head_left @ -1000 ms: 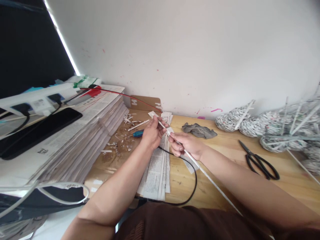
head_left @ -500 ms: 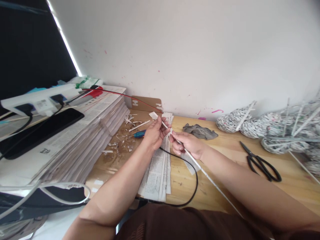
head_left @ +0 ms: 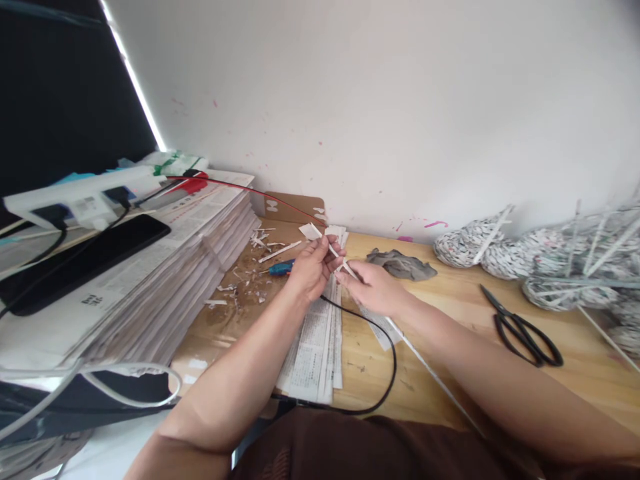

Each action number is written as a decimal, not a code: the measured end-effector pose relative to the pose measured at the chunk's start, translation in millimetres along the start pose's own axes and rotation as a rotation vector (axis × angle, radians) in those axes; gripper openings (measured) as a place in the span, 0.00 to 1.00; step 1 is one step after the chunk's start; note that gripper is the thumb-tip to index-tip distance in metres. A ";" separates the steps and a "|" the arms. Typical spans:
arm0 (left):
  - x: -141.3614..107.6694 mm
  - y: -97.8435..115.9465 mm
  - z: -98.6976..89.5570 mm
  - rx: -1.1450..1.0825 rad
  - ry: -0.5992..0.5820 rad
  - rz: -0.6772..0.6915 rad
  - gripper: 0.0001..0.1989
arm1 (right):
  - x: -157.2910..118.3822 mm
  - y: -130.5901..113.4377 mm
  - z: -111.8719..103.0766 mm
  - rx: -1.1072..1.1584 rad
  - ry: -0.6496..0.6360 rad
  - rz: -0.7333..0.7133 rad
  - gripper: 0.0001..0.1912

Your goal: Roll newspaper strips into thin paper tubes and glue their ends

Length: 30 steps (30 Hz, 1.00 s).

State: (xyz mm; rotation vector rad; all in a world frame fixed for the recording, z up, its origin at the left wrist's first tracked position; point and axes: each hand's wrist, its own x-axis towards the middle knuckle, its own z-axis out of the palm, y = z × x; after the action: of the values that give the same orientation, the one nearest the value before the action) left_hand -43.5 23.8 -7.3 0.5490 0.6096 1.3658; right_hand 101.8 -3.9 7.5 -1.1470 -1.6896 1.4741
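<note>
A long thin white rolled-paper stick (head_left: 430, 369) runs slantwise through both hands, down towards my right forearm. My left hand (head_left: 314, 268) pinches its upper part, where a flat end of paper (head_left: 311, 231) sticks out beyond the fingers. My right hand (head_left: 375, 285) is closed around the stick a little lower, fingers curled over it. Below the hands lies a stack of newspaper strips (head_left: 315, 360), and another printed strip (head_left: 383, 330) shows under my right wrist. A blue-handled tool (head_left: 281, 268) lies just left of my left hand.
On the left stands a tall newspaper stack (head_left: 200, 267) with a black phone-like slab (head_left: 95, 260) and a power strip (head_left: 85, 197). Scissors (head_left: 523, 327), a grey cloth (head_left: 400, 264) and woven paper pieces (head_left: 500, 247) lie right. A black cable (head_left: 393, 373) loops across the table.
My right hand has rolled over the stick, so its back now faces up more and its fingers are more tucked under. My left hand has barely moved.
</note>
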 end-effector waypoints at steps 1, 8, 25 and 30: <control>0.0 -0.1 0.1 0.006 0.006 -0.004 0.06 | -1.0 -0.2 0.1 -0.063 0.040 -0.031 0.16; 0.0 0.7 0.4 0.005 -0.016 -0.032 0.08 | 1.2 4.2 1.0 0.332 -0.191 0.123 0.18; 2.1 2.8 -0.9 -0.014 0.003 -0.007 0.09 | -13.7 1.2 -2.7 0.343 -0.243 0.151 0.21; 2.6 4.4 -0.5 -0.011 0.048 0.022 0.10 | -17.1 3.2 -3.0 0.133 -0.074 0.077 0.19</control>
State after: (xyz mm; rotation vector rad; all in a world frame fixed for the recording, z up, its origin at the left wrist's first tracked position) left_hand -46.8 27.0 -4.9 0.5166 0.6356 1.4056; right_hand 112.6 -17.9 6.6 -1.1092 -1.5848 1.6689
